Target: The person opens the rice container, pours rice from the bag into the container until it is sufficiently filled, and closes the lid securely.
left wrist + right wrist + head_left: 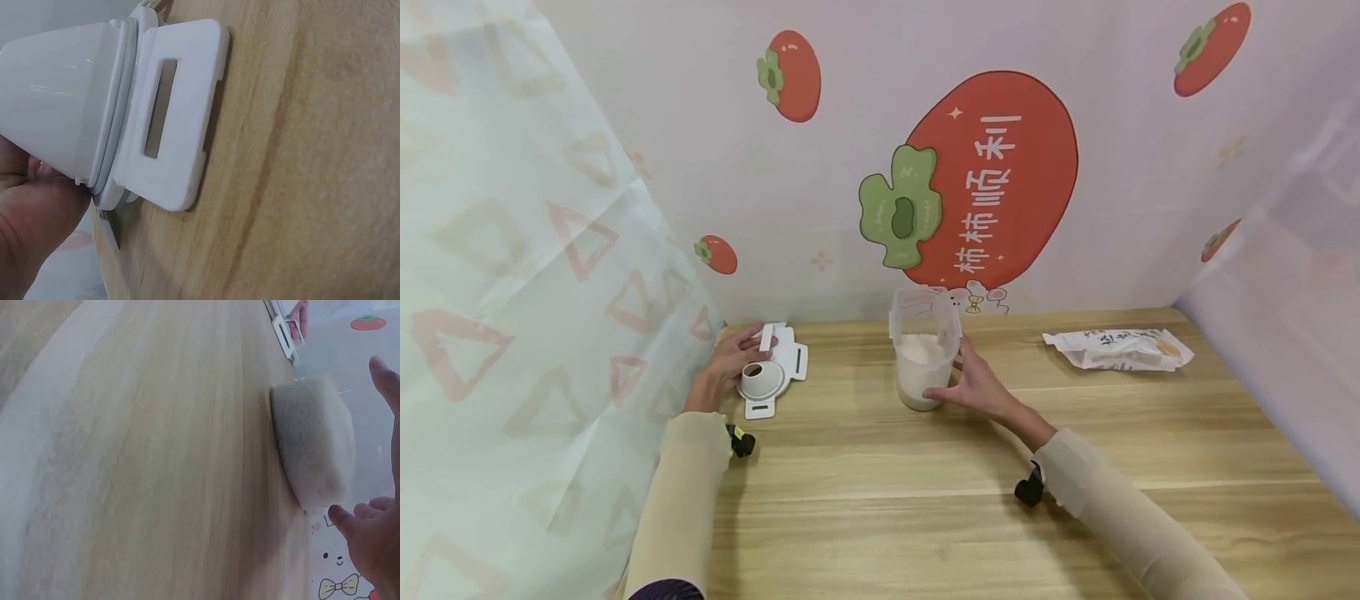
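The right hand (976, 388) curls round the upright clear plastic container (920, 381); well left of the container, the left hand (727, 358) grips a white spouted lid (786, 346). Probably lid-off handling, next calling for a steadied container.

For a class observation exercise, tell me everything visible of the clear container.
The clear container, apparently plastic, stands upright on the wood-grained table near the printed backdrop, open at the top. Its rim has small side projections. White, grain-like contents fill its lower part; the wall above is see-through. The right hand is around its right side, thumb in front; whether it grips is unclear.
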